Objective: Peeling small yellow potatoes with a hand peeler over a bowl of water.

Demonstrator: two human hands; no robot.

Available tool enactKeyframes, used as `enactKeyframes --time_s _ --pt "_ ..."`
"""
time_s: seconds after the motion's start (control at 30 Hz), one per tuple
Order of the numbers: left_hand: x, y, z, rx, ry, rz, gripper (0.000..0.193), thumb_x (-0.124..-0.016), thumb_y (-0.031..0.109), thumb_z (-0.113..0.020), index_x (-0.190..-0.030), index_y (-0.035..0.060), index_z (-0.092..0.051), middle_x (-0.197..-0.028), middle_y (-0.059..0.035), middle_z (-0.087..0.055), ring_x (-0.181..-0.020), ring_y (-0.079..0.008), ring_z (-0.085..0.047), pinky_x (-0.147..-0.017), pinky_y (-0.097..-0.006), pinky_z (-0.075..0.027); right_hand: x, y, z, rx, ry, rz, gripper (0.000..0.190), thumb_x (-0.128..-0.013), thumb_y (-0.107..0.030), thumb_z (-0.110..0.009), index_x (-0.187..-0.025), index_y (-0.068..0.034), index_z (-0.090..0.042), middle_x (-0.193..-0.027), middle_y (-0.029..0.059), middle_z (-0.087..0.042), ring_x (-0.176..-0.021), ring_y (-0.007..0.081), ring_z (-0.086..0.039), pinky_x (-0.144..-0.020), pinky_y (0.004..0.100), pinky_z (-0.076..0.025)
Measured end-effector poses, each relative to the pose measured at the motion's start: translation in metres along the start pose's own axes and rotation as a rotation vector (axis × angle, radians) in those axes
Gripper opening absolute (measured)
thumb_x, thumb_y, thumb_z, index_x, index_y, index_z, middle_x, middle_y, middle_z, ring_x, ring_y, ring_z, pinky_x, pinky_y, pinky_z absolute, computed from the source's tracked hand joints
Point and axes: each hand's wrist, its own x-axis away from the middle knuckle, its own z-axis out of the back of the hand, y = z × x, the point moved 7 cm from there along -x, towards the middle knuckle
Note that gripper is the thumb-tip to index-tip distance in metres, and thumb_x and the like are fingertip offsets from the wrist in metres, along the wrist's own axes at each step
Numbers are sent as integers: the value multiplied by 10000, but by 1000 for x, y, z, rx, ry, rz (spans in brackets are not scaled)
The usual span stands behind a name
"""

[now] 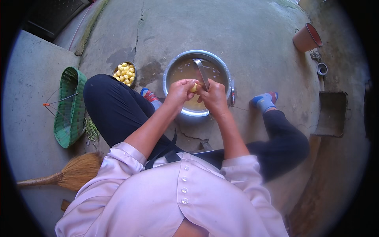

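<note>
Over a wide metal basin (pixel 167 102) of murky brown water, my two hands meet close together. My left hand (pixel 179 90) pinches a small, pale yellow peeled potato (pixel 194 88) between thumb and fingers. In my right hand (pixel 215 96) is a broad metal blade (pixel 202 74), which looks like a knife; its handle is hidden by the fingers. The blade points away from me across the basin, and the right fingertips are at the potato's side. Pale bits float on the water, and yellowish pieces show through it near the basin's front.
A metal bowl (pixel 135 78) of peeled potatoes stands left of the basin. A red-handled tool (pixel 233 94) lies against the basin's right side. Further left are a green woven basket (pixel 69 109), green bean-like pods (pixel 91 129) and a straw broom (pixel 80 171). A bucket (pixel 306 38) and dustpan (pixel 331 114) stand right.
</note>
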Motion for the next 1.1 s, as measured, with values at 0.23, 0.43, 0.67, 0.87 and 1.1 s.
enactKeyframes --time_s 0.23,0.43,0.67,0.87,1.1 --pt "1 -8 0 79 121 46 146 -971 174 -510 -1012 58 -588 -885 -13 -612 -687 -67 -533 -583 -204 -435 1 4 -4 367 178 302 111 -806 -71 -646 -760 23 -609 -631 127 -647 -541 183 -664 -515 329 -528" --pt "1 -3 3 227 6 83 166 -960 120 -477 -1084 43 -556 -877 -77 -616 -680 -98 -536 -584 -204 -432 -8 46 11 -256 252 -186 46 -819 -41 -594 -823 3 -607 -686 94 -646 -588 158 -658 -513 306 -495" --pt "-1 -6 4 335 140 104 191 -978 135 -455 -1102 13 -534 -961 -149 -625 -785 -148 -616 -648 -222 -511 -42 197 23 -829 509 -328 162 -843 -46 -658 -992 -7 -609 -903 107 -662 -812 190 -662 -708 286 -500" --pt "-8 -19 16 403 119 218 197 -987 186 -486 -1077 21 -543 -982 -140 -627 -810 -161 -633 -646 -241 -529 -32 210 6 -255 430 -346 164 -827 -138 -709 -952 -32 -696 -832 57 -674 -786 144 -617 -752 313 -487" --pt "-100 -85 103 -393 528 -59 199 -880 240 -656 -935 51 -627 -799 -63 -663 -729 -177 -645 -613 -287 -512 -42 228 6 -121 374 -293 181 -799 -208 -717 -836 -38 -667 -748 45 -654 -703 136 -635 -591 317 -528"
